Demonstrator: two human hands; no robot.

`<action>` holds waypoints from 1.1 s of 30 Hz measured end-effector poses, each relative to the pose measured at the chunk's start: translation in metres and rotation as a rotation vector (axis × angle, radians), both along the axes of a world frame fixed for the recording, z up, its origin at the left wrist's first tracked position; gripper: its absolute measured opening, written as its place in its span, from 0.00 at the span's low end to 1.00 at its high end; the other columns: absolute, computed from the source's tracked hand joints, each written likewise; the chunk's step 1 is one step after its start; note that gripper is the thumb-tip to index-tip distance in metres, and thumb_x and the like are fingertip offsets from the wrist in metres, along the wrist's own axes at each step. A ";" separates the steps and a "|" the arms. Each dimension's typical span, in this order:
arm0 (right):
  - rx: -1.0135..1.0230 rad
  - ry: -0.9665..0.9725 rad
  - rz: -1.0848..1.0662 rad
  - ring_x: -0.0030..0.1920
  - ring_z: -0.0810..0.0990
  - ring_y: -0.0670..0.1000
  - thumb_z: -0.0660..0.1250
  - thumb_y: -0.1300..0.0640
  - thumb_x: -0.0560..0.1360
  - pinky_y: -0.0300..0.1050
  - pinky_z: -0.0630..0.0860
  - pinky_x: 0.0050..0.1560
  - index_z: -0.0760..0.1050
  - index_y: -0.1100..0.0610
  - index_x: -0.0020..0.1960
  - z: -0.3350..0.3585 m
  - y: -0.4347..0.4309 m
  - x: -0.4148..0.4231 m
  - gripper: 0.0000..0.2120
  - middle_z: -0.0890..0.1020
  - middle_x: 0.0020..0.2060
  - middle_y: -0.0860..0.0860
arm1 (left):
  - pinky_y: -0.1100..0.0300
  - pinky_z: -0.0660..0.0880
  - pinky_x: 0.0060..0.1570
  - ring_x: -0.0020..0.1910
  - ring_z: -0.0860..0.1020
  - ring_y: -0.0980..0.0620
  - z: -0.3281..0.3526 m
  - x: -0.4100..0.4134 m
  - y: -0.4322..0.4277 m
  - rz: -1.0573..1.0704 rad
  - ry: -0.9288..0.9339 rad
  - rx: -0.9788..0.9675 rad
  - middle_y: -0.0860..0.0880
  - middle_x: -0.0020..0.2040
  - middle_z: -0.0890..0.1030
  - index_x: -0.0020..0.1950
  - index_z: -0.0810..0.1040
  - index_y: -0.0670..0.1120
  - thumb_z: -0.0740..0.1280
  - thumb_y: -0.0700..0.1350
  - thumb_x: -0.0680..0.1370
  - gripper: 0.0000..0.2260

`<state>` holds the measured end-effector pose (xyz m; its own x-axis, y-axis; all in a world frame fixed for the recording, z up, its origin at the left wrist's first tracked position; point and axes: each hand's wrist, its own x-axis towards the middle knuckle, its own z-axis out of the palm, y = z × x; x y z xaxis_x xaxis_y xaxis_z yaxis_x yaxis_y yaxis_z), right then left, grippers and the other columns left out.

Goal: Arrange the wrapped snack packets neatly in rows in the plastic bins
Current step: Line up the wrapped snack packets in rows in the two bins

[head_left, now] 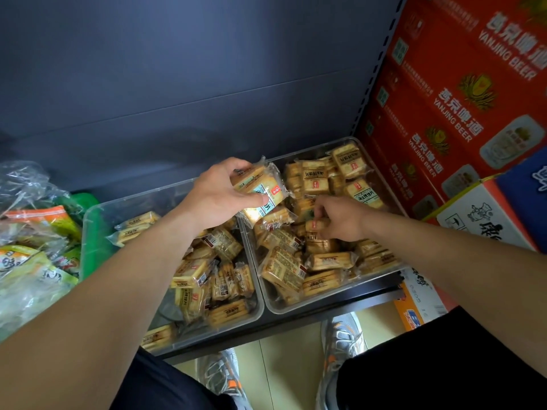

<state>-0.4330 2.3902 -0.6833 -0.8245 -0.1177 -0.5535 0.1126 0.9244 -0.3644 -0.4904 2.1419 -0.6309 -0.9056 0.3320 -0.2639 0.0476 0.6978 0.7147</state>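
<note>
Two clear plastic bins stand side by side on a dark shelf: the left bin (88, 229) and the right bin (331, 306). Both hold several wrapped biscuit packets lying in loose heaps. My left hand (219, 193) is raised over the divide between the bins, shut on a small stack of packets (260, 187) with a pale blue label. My right hand (340, 220) reaches into the right bin and pinches one packet (316, 224) with a red mark. Part of the left bin's contents is hidden under my left forearm.
Bags of green and orange snacks (32, 255) lie in clear plastic at the left. Red beer cartons (461, 93) are stacked against the right bin, with other boxes (485, 214) below. The shelf's grey back panel (177, 84) rises behind. My shoes (340, 338) stand on the floor below.
</note>
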 end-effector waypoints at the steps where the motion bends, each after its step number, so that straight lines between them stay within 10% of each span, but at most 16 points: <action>1: -0.046 -0.009 -0.013 0.48 0.76 0.50 0.75 0.54 0.74 0.48 0.74 0.44 0.69 0.50 0.59 0.006 0.002 -0.001 0.19 0.77 0.52 0.50 | 0.54 0.76 0.60 0.59 0.79 0.53 0.001 0.000 0.001 -0.002 0.002 0.003 0.53 0.61 0.80 0.70 0.73 0.54 0.81 0.54 0.68 0.32; 12: -0.376 0.297 -0.641 0.51 0.83 0.53 0.72 0.57 0.78 0.53 0.80 0.58 0.67 0.56 0.75 0.026 0.051 -0.029 0.28 0.82 0.56 0.51 | 0.57 0.75 0.56 0.56 0.79 0.54 0.000 0.003 0.006 -0.025 -0.014 0.006 0.55 0.58 0.80 0.69 0.74 0.54 0.80 0.53 0.69 0.30; 15: -0.122 0.440 -0.537 0.60 0.78 0.55 0.71 0.55 0.77 0.47 0.74 0.62 0.71 0.54 0.72 0.030 0.050 -0.028 0.24 0.76 0.62 0.53 | 0.55 0.76 0.57 0.56 0.80 0.53 0.000 0.004 0.009 -0.031 -0.023 0.003 0.55 0.59 0.80 0.69 0.74 0.54 0.80 0.53 0.69 0.31; 20: -0.269 0.326 -0.240 0.47 0.82 0.44 0.70 0.56 0.78 0.38 0.76 0.49 0.80 0.49 0.55 0.042 0.031 -0.013 0.06 0.82 0.45 0.44 | 0.56 0.76 0.56 0.57 0.79 0.53 0.002 0.003 0.015 -0.033 -0.030 0.011 0.54 0.59 0.80 0.70 0.73 0.54 0.81 0.53 0.69 0.32; 28: -0.512 0.089 -0.168 0.59 0.79 0.46 0.75 0.55 0.74 0.45 0.75 0.63 0.64 0.44 0.76 0.061 0.028 0.009 0.35 0.76 0.63 0.44 | 0.48 0.75 0.66 0.62 0.79 0.53 0.004 0.023 0.041 -0.159 -0.139 0.047 0.54 0.64 0.80 0.70 0.73 0.57 0.79 0.64 0.53 0.46; 33: -0.520 0.126 -0.207 0.49 0.83 0.45 0.81 0.53 0.68 0.44 0.78 0.55 0.70 0.50 0.72 0.053 0.030 0.018 0.36 0.83 0.52 0.48 | 0.48 0.76 0.65 0.59 0.80 0.53 0.008 0.038 0.054 -0.173 -0.168 0.070 0.54 0.61 0.81 0.71 0.74 0.55 0.83 0.62 0.57 0.44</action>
<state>-0.4149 2.4201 -0.6303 -0.9150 -0.1774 -0.3623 0.1986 0.5836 -0.7874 -0.4521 2.1960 -0.6227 -0.7788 0.5014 -0.3769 0.0387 0.6381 0.7690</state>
